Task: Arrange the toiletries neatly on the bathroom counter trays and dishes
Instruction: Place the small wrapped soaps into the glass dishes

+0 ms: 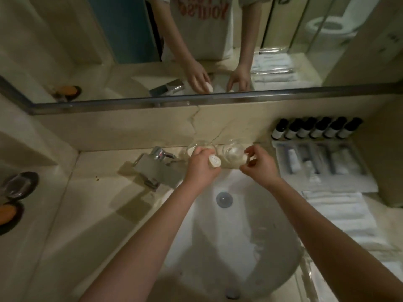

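Bathroom counter [98, 214]: behind sink [229, 236], left hand [200, 166] fingers closed round white soap [214, 161]; right hand [259, 163] pinching sth small by glass [236, 151], can't tell what.

— What carries everything here?

— A pale marble bench [91, 214] with a white sink [229, 236] set into it and a chrome tap [157, 164] at the back left.

— What lies on the bench?

— At the far left, two dark round dishes [19, 186]; the nearer one holds something orange. Behind the sink, two clear glasses [234, 152] stand side by side against the wall. At right, a row of six dark bottles [316, 128], a tray [322, 168] of packets just in front, then folded white towels [340, 216].
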Motion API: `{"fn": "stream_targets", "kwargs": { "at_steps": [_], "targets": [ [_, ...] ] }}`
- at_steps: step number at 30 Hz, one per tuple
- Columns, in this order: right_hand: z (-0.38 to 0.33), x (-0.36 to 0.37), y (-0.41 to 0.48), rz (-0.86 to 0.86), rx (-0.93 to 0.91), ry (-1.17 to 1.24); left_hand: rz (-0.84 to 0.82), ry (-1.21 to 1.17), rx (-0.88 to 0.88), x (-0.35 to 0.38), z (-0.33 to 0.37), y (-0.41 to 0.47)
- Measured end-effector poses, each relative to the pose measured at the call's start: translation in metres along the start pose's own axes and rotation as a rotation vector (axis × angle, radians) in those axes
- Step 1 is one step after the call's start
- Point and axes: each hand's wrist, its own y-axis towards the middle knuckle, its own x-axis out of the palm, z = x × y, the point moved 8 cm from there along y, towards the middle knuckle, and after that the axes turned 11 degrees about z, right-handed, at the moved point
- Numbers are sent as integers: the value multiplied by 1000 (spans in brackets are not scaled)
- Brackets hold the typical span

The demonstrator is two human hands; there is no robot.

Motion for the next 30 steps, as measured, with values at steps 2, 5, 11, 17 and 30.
{"fn": "stream_targets", "kwargs": {
  "at_steps": [2, 5, 11, 17, 30],
  "targets": [
    [10, 0, 21, -17, 16, -5, -29, 25, -9, 21, 1, 13],
    [17, 4, 48, -57, -22, -61, -36, 96, 5, 46, 3, 30],
    [28, 29, 75, -206, -152, -281, -83, 261, 33, 88, 2, 58],
    [28, 35, 79, -201, -337, -428, -158, 415, 120, 115, 2, 66],
    [28, 33, 77, -163, -337, -646, -179, 444, 124, 113, 4, 72]
  ]
}}
